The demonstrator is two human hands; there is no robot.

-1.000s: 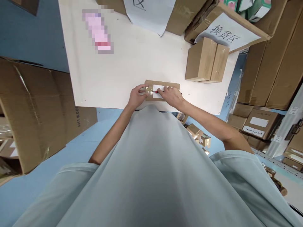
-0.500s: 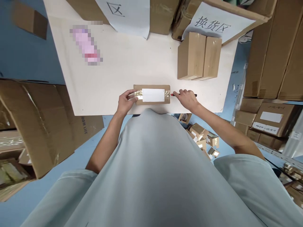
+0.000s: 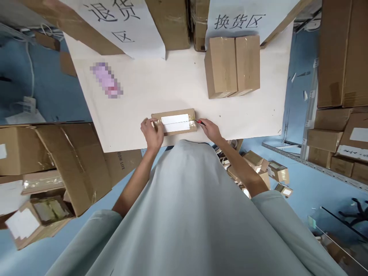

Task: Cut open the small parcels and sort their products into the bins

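A small taped cardboard box (image 3: 175, 132) lies near the front edge of the white table, tilted slightly. On its top is a white label (image 3: 176, 119), crossed lengthwise by a thin dark line that reaches the tape at the right end. My left hand (image 3: 152, 132) grips the box's left end, fingers at the far side and thumb nearer me. In my right hand (image 3: 211, 129) is a slim red-and-black box cutter (image 3: 200, 122), its tip at the box's right end. The fingers hide most of the handle.
Two brown boxes (image 3: 234, 67) stand together at the back right of the table (image 3: 172, 84). Behind them are larger cartons with paper signs (image 3: 241, 19). A pixelated pinkish item (image 3: 107, 80) lies at left. Cartons (image 3: 71, 161) crowd the left floor, small parcels (image 3: 277, 172) the right.
A dark line now runs across the label, where it was plain before. The box has turned slightly, and my right hand with the cutter is closer to it. The view has shifted.
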